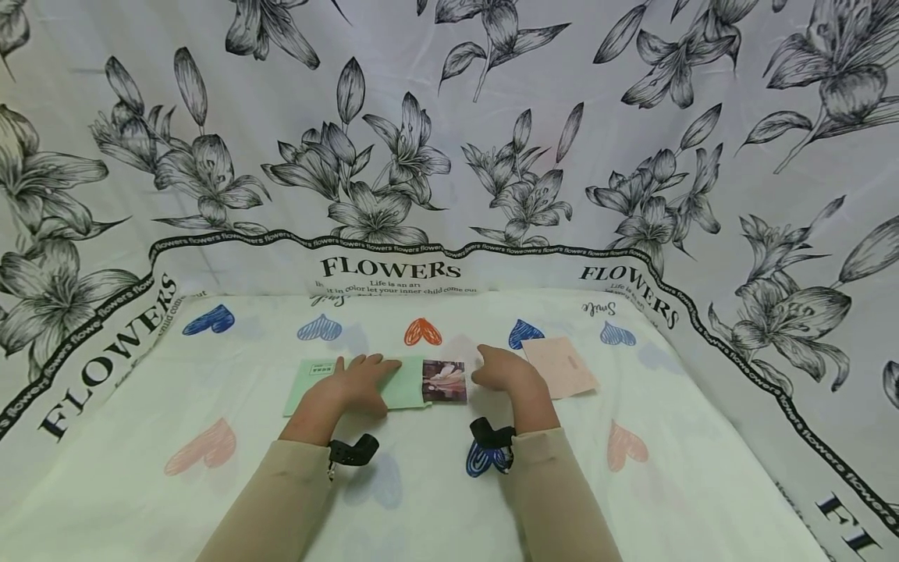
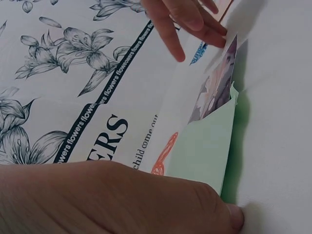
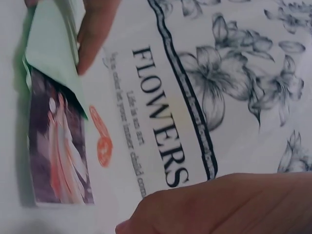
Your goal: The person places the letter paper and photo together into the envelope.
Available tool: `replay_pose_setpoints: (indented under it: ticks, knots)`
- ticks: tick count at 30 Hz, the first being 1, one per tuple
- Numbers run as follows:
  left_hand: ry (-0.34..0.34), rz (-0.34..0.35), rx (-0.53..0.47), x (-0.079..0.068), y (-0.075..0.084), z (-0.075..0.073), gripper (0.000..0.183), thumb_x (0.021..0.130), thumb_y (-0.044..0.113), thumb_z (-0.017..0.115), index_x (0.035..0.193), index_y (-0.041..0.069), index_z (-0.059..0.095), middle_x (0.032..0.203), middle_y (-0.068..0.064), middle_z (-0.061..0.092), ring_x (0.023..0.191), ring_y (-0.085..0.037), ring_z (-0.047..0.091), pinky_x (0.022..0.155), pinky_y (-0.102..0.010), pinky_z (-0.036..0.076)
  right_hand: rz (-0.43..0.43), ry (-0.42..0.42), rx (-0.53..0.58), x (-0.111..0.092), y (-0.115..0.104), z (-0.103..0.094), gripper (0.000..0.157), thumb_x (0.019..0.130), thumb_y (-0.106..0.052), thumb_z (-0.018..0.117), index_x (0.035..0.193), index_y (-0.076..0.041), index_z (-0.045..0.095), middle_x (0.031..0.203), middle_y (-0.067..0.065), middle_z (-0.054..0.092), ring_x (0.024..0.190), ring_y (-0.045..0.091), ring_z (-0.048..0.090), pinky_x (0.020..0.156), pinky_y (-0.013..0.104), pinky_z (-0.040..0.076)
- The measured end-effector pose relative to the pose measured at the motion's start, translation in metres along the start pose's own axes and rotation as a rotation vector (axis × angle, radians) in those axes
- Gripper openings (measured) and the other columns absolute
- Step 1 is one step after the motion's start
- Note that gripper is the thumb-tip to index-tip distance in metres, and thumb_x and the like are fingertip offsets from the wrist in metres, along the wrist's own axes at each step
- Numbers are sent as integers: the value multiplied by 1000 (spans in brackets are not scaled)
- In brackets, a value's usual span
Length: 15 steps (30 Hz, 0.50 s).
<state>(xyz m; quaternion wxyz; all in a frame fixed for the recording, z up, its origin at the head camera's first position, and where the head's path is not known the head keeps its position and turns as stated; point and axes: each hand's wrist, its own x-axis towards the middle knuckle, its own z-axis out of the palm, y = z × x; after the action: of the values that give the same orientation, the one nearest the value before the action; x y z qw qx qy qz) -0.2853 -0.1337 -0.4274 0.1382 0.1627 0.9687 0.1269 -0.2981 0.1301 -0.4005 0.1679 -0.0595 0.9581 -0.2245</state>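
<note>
Found on heart-printed cloth (image 1: 421, 531): green envelope (image 1: 410, 382), a little left of centre, with printed photo (image 1: 444, 381) part inside and part projecting from the right-hand mouth. Held across its long edges by left grip (image 1: 354, 386), thumb at the near edge, fingers toward the far one. Just beside the photo's outer end, seemingly not touching: right grip (image 1: 502, 373), loosely bent, holding nothing. Farther right, apart from the photo: pink paper (image 1: 562, 367). Judged step: sliding printed photo along the length of green envelope; unable to tell inward from outward. Keep left hold light, enough to stop drift without pinching the photo between the layers. With right grip, take the outer end by opposite long edges, off the printed face. Slide parallel to the envelope's long sides, with little lift. Watch the near corner of the mouth, crumpled in left wrist view; smooth first to avoid snagging or tearing. On resistance, stop, square up and retry rather than force.
</note>
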Motion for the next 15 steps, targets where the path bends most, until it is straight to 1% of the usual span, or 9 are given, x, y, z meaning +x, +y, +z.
replay_pose_setpoints:
  ticks: [3, 5, 7, 12, 15]
  knots:
    - [-1, 3, -4, 0, 0, 0, 84, 68, 22, 76, 144, 18, 40, 148, -17, 32, 135, -44, 21, 103, -71, 5, 24, 15, -9, -1, 6, -4, 62, 88, -21, 58, 145, -9, 36, 144, 12, 41, 130, 32, 40, 104, 51, 34]
    - [0, 6, -4, -1, 0, 0, 84, 68, 22, 76, 143, 18, 40, 147, -18, 32, 135, -44, 22, 103, -71, 5, 26, 4, -5, -1, 5, -2, 62, 88, -22, 59, 145, -11, 37, 145, 11, 41, 130, 32, 39, 104, 52, 33]
    - [0, 7, -3, -1, 0, 0, 84, 68, 22, 76, 143, 18, 40, 147, -18, 32, 135, -44, 22, 103, -71, 5, -1, -21, -3, -1, 0, 2, 63, 88, -23, 59, 146, -14, 37, 145, 9, 41, 131, 30, 39, 105, 52, 33]
    - [1, 4, -7, -1, 0, 0, 84, 68, 22, 76, 144, 18, 40, 148, -17, 32, 136, -44, 21, 104, -70, 4, -115, -82, -5, 2, -19, 15, 64, 88, -30, 60, 146, -18, 36, 142, 6, 45, 125, 27, 44, 101, 51, 38]
    - [7, 4, -3, -1, -1, 0, 84, 68, 22, 75, 144, 19, 40, 148, -17, 32, 136, -44, 21, 104, -70, 4, -120, -81, -1, 1, -25, 15, 64, 89, -31, 60, 147, -19, 35, 142, 6, 45, 125, 27, 44, 101, 51, 38]
